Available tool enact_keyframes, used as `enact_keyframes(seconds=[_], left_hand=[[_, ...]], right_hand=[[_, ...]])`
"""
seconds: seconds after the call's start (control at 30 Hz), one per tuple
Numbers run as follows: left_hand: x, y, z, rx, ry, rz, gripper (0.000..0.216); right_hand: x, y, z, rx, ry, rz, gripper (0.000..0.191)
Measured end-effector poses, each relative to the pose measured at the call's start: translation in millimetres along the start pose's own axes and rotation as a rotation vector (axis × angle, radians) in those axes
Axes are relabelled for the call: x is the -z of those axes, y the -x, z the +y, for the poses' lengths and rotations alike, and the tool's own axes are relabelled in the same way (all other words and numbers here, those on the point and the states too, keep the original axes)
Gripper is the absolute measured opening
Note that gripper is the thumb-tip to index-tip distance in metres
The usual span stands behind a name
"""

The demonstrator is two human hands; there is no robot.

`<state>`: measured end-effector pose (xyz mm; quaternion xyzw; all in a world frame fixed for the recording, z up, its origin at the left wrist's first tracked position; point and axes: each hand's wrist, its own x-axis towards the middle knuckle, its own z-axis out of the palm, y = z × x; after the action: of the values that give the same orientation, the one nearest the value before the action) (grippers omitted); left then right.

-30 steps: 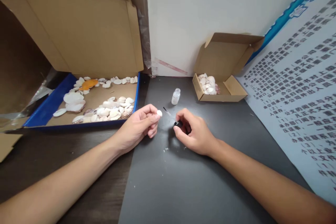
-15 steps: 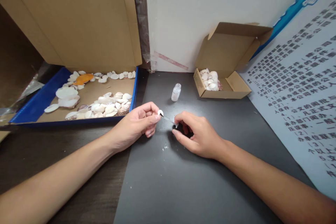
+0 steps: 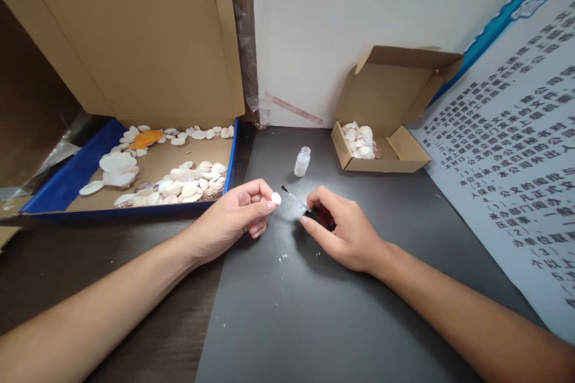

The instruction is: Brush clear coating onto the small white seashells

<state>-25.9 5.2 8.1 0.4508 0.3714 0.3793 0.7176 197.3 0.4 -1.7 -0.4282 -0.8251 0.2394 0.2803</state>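
My left hand (image 3: 245, 210) pinches a small white seashell (image 3: 275, 198) between thumb and fingertips, above the dark grey mat. Opposite it, my right hand (image 3: 344, 228) is closed around the black cap of a small applicator brush (image 3: 293, 197). The brush's thin clear stem points up and left, and its dark bristle tip stands a little to the right of the shell, apart from it. Beyond both hands, a small uncapped glass bottle (image 3: 302, 162) with whitish contents stands upright on the mat.
At the left, a blue-sided cardboard box (image 3: 206, 149) with a raised lid holds many shells and an orange one (image 3: 146, 139). A smaller open carton (image 3: 386, 164) with white shells stands back right. A printed sheet (image 3: 507, 161) lies at the right. Tiny white flakes (image 3: 283, 258) dot the mat.
The brush tip, which was at the shell, has drawn away to the right with my right hand. My left hand still holds the shell in nearly the same place.
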Motion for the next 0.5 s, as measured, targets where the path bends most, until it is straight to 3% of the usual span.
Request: enact_keyframes(seconds=[0.23, 0.37, 0.5], left_hand=[[-1.3, 0.8, 1.1, 0.014, 0.016, 0.013, 0.024], [-0.5, 1.0, 0.4, 0.016, -0.006, 0.000, 0.023], [-1.0, 1.5, 0.4, 0.008, -0.013, 0.009, 0.023]], right_hand=[[0.4, 0.8, -2.5, 0.069, -0.027, -0.069, 0.012], [0.7, 1.0, -3.5, 0.031, -0.014, -0.037, 0.013], [0.2, 3.7, -3.8, 0.091, -0.071, 0.002, 0.012]])
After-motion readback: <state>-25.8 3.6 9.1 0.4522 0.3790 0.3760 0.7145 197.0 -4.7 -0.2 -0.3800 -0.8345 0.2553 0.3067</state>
